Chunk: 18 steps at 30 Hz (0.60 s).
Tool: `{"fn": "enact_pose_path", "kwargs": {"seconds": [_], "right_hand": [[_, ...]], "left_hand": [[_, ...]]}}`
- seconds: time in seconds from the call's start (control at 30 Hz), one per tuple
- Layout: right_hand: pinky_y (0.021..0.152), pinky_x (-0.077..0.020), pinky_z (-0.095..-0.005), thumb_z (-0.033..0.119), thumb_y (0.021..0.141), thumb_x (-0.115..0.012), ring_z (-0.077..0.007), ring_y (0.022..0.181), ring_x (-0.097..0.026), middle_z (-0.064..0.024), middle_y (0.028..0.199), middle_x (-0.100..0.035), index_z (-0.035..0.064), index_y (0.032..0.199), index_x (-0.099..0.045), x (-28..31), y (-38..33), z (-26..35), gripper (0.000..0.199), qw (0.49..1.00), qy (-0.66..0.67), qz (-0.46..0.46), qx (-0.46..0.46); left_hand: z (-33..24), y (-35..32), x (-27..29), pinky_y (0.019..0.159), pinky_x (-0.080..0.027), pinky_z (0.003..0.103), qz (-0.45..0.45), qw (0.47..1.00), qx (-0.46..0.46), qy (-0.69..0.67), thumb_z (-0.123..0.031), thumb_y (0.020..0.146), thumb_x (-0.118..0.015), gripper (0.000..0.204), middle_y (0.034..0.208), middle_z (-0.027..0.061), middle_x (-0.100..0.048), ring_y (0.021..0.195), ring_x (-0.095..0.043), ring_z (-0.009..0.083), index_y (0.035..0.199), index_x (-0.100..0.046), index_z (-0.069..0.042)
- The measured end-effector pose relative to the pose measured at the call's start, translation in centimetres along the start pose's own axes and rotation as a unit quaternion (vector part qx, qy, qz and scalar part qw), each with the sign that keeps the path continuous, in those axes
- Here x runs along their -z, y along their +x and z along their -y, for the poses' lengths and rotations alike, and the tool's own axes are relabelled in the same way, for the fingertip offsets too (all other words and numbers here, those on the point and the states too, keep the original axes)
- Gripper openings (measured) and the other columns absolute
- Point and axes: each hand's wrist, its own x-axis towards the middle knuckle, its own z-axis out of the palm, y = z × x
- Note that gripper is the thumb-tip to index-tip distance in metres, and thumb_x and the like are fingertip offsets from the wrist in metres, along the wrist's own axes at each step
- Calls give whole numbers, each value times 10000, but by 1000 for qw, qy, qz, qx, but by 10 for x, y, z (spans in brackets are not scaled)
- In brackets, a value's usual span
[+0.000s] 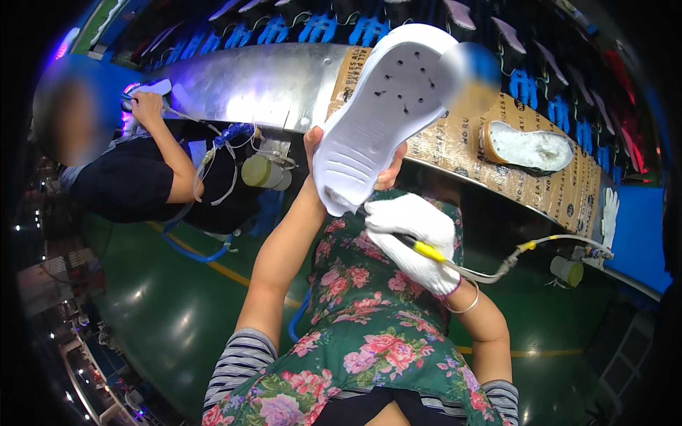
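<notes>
My left hand (312, 142) grips a white shoe sole (380, 106) by its heel end and holds it up, tilted, with the ridged and perforated underside facing me. My right hand (415, 241), in a white glove, holds a thin tool with a yellow collar (428, 251) whose tip touches the sole's lower edge. A hose (526, 248) runs from the tool to the right. A bracelet sits on my right wrist. Below the hands lies my green floral apron (369, 334).
A curved metal conveyor (263, 82) with cardboard sheets (561, 192) carries another white sole (529, 148). A co-worker in dark clothes (142, 177) sits at left, one hand (145, 106) on a sole. Small canisters (264, 172) hang by the belt. Green floor (170, 298) below.
</notes>
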Motion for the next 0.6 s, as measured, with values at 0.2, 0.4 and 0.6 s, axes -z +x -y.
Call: {"fn": "enact_pose_path", "kwargs": {"seconds": [0.2,0.4,0.6], "right_hand": [[864,-605,-344,66,834,-872,-211,965,-765,-68,1059,-812,79,1043,-825,16,5,5,215,987,132,60,-68],[829,-599,-377,26,807,-855,-288,932,-764,-119,1019,-799,62,1012,-801,65,60,0,215,973,-191,-8,127],[802,-594,-419,0,775,-829,-330,906,-746,-119,1032,-778,105,1055,-783,63,57,-24,303,948,-222,-52,221]], "left_hand": [[9,-14,-1,760,-552,455,-84,996,-12,-32,-803,826,-640,1137,1237,258,-608,961,-656,344,1527,-430,66],[37,-30,-19,857,-587,575,-157,986,-23,-39,-749,936,-566,1003,1294,297,-625,1055,-677,417,1624,-377,-45],[43,-38,14,983,-536,633,-68,993,14,-93,-720,938,-566,975,1464,276,-589,1311,-598,465,1618,-405,-40]]}}
